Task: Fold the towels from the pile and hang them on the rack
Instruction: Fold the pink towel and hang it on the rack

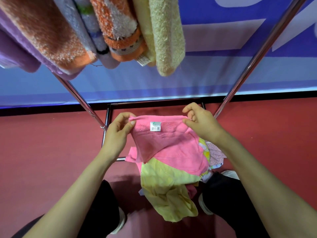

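A person stands at the rack (253,60), left hand (118,129) and right hand (200,122) each pinching a top corner of a pink towel (164,146) between thumb and fingers. The edge is stretched taut well below the towels hung on the rack (120,31), and its white label (155,126) faces up. The towel's lower part drapes onto the pile (171,203) by the rack's base.

The likely trouble is that both grips sit on the very corners, so a slip on either side would drop the towel back into the pile. Lifting could also drag the yellow towel (159,176) along where the cloths overlap.

Count: two hands, one pink towel held, one label, and about seven hung towels, though overlapping folds blur that. The pile shows one yellow towel and at least two patterned cloths (215,152).
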Motion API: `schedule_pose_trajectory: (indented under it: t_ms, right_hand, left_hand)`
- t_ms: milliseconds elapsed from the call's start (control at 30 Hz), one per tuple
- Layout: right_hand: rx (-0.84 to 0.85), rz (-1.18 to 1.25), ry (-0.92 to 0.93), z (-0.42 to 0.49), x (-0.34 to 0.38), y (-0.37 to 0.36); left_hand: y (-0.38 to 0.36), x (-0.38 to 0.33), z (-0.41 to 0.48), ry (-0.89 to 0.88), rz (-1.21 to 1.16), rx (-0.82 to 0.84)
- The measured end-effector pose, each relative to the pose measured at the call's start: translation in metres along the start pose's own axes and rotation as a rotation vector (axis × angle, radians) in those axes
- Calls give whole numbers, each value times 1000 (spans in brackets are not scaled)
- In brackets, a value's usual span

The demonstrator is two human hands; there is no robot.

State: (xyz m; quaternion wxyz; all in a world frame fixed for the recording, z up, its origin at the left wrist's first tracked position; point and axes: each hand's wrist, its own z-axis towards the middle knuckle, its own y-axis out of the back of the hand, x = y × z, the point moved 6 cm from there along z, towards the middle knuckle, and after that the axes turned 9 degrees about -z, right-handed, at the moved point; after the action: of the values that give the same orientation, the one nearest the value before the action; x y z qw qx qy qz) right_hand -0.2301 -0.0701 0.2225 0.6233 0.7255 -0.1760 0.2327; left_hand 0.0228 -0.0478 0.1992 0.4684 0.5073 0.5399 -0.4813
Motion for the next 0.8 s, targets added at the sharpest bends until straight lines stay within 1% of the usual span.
schedule_pose_trajectory:
  t_ms: [67,133,200,233,400,467,533,633,800]
  right_hand:
    - [1,-100,48,-1,1,-3]
    - [-27,-100,59,-4,2,-2]
    - [-73,-43,50,-10,4,2]
    - [-97,3,40,-15,5,5]
    - [-213,262,4,-42,18,31]
    - [-258,278,18,-54,33,52]
    - [-310,241,73,-66,56,80]
    - [-379,186,162,-86,98,132]
    - [-474,132,286,-125,164,211]
  left_hand:
    - [2,4,-3,15,36,-14]
    - [6,6,-7,17,2,-97]
    - [9,0,-16,-17,-43,-172]
    - [9,-7,-22,-64,-28,-182]
    - [2,-45,-56,-265,218,-111]
    - [0,-68,-68,-313,220,-144]
    - [-2,-98,-76,-366,218,-165]
    - [-3,-156,-90,-476,259,-166]
    - [-2,-250,-120,-641,205,-192]
